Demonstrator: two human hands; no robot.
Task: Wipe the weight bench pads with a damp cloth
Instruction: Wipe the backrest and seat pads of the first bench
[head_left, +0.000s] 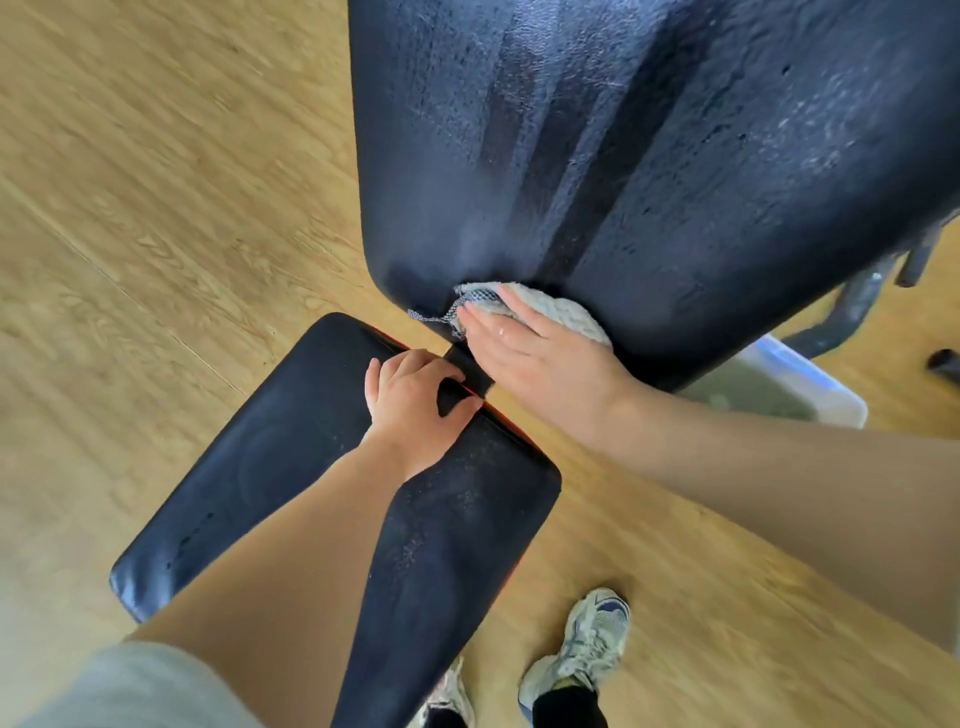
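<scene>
Black back pad (649, 156) lengthwise away from seat pad (291, 457), cloth (561, 312) at near end

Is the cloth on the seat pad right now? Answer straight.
No, the right hand presses the cloth flat against the lower edge of the back pad, while the left hand grips the seat pad at its end.

Cloth (550, 312) under right hand (540, 358) at near edge of back pad (623, 156), left hand (410, 410) gripping far edge of seat pad (291, 452)
</scene>
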